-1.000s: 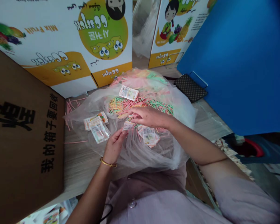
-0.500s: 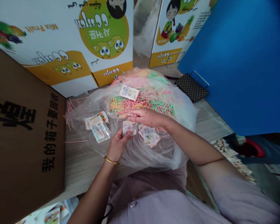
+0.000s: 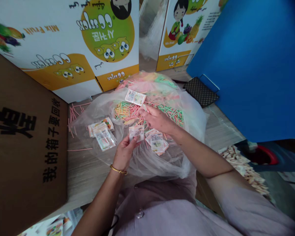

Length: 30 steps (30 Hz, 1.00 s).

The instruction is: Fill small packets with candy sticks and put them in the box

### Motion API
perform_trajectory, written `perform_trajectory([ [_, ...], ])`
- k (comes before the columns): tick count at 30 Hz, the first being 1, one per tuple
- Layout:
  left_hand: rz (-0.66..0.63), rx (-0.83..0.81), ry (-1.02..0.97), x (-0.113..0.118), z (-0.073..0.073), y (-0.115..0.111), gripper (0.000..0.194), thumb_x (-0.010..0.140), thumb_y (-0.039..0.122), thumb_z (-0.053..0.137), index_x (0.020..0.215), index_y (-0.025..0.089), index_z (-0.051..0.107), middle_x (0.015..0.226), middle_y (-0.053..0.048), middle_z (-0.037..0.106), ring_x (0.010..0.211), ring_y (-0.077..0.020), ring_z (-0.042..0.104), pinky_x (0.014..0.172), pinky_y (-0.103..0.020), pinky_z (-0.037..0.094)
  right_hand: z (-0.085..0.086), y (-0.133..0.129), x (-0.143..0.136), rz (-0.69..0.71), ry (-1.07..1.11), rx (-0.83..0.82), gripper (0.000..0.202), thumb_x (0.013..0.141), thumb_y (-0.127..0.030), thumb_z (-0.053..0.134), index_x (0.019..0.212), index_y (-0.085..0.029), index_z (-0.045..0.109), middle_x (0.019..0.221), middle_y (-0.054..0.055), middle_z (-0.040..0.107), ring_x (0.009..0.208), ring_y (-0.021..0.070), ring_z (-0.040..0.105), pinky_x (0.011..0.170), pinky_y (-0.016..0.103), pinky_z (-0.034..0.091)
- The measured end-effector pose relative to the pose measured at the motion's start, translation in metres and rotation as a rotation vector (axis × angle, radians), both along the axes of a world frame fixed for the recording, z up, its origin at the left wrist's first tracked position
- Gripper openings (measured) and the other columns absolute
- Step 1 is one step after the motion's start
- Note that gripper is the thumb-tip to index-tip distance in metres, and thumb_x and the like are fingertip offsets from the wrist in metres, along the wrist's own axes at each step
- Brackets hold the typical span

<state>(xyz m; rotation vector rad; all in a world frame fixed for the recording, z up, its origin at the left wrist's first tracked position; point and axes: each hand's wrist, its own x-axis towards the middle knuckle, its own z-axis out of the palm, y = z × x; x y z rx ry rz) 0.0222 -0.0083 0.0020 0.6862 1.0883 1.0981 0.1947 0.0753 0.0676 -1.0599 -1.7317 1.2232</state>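
My left hand (image 3: 125, 151) grips a small printed packet (image 3: 136, 132) between thumb and fingers, with pink stick ends showing at its upper edge. Beyond it, over a heap of thin pink, green and yellow candy sticks (image 3: 170, 114), my right hand (image 3: 153, 118) has its fingers closed in a pinch. What lies between those fingertips, if anything, is too small to make out. The sticks lie in a large clear plastic bag (image 3: 196, 131) spread on the table. One packet (image 3: 135, 97) rests on the heap; a few more packets (image 3: 157, 143) lie to the right of the held one.
Filled-looking packets (image 3: 104, 138) lie on the bag's left side. Loose pink sticks (image 3: 75, 114) are on the table (image 3: 81, 170). A brown carton (image 3: 27, 147) stands left, printed white boxes (image 3: 64, 42) behind, a blue panel (image 3: 236, 72) and a checked pouch (image 3: 201, 91) right.
My right hand has moved away from the packet and slightly back over the heap, its fingers curling into a pinch. Pink stick ends now show at the packet's top. My left hand stays put.
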Motion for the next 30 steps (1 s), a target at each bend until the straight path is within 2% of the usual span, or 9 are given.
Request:
perform_trajectory([
  [3,0.044,-0.013,-0.033,-0.002,0.002,-0.001,0.038,0.076,0.049,0.083,0.103,0.023,0.079,0.111,-0.004,0.079,0.108,-0.0239,0.070,0.099,-0.040,0.056,0.004,-0.012,0.001,0.041,-0.254,0.076,0.020,0.099,-0.038,0.054,0.102,-0.021,0.064,0.094,0.001,0.068,0.077,0.0140,0.058,0.072,0.026,0.040],
  [7,0.053,0.009,-0.038,-0.003,0.002,-0.002,0.038,0.077,0.052,0.080,0.101,0.022,0.080,0.110,-0.005,0.079,0.115,-0.0261,0.069,0.107,-0.045,0.052,0.007,-0.019,0.003,0.115,-0.538,0.120,0.016,0.096,-0.032,0.062,0.106,-0.021,0.067,0.094,0.002,0.071,0.077,0.0156,0.059,0.072,0.027,0.036],
  [9,0.043,0.034,-0.037,-0.002,0.002,-0.003,0.037,0.078,0.053,0.080,0.100,0.023,0.080,0.113,-0.005,0.079,0.118,-0.0265,0.068,0.110,-0.046,0.050,0.006,-0.018,0.004,0.195,-0.570,0.133,0.015,0.096,-0.032,0.062,0.102,-0.020,0.068,0.091,0.003,0.071,0.080,0.0167,0.060,0.072,0.027,0.035],
  [12,0.025,0.053,-0.024,-0.001,0.002,-0.005,0.037,0.078,0.054,0.080,0.098,0.023,0.080,0.114,-0.005,0.079,0.120,-0.0269,0.068,0.114,-0.046,0.047,0.003,-0.014,0.006,0.237,-0.383,0.081,0.027,0.102,-0.041,0.052,0.094,-0.019,0.066,0.088,0.002,0.068,0.079,0.0155,0.060,0.073,0.027,0.039],
  [16,-0.006,0.047,-0.016,0.000,0.002,-0.006,0.038,0.078,0.054,0.080,0.099,0.021,0.080,0.116,-0.006,0.079,0.122,-0.0275,0.068,0.118,-0.047,0.044,0.005,-0.009,0.001,0.030,0.031,-0.004,0.054,0.107,-0.059,0.029,0.083,-0.021,0.058,0.077,0.001,0.063,0.075,0.0145,0.059,0.073,0.027,0.046],
  [19,-0.011,0.037,-0.027,0.001,0.003,-0.005,0.040,0.078,0.053,0.080,0.103,0.022,0.080,0.120,-0.006,0.078,0.124,-0.0279,0.067,0.118,-0.048,0.044,0.009,-0.007,-0.007,-0.028,0.184,0.017,0.059,0.105,-0.067,0.027,0.081,-0.022,0.056,0.083,0.003,0.069,0.087,0.0167,0.064,0.084,0.030,0.050],
  [24,-0.020,0.033,-0.035,0.002,0.005,-0.005,0.041,0.078,0.053,0.081,0.105,0.022,0.079,0.123,-0.007,0.077,0.126,-0.0287,0.066,0.118,-0.049,0.044,0.003,-0.005,-0.015,0.043,0.193,0.002,0.059,0.103,-0.069,0.031,0.080,-0.023,0.058,0.095,0.005,0.074,0.100,0.0193,0.067,0.098,0.036,0.049],
  [28,-0.031,0.036,-0.040,0.000,0.004,-0.005,0.042,0.079,0.051,0.081,0.108,0.021,0.079,0.123,-0.007,0.077,0.126,-0.0285,0.066,0.117,-0.047,0.045,-0.007,-0.005,-0.012,0.044,0.100,-0.033,0.061,0.103,-0.071,0.030,0.089,-0.023,0.066,0.106,0.006,0.075,0.105,0.0203,0.067,0.101,0.037,0.049],
  [30,-0.034,0.041,-0.037,-0.001,0.003,-0.004,0.040,0.079,0.051,0.081,0.106,0.022,0.079,0.120,-0.007,0.078,0.125,-0.0285,0.066,0.117,-0.047,0.046,-0.010,-0.005,-0.009,0.088,0.075,-0.033,0.062,0.103,-0.070,0.030,0.094,-0.023,0.070,0.110,0.006,0.075,0.109,0.0204,0.066,0.102,0.037,0.049],
])
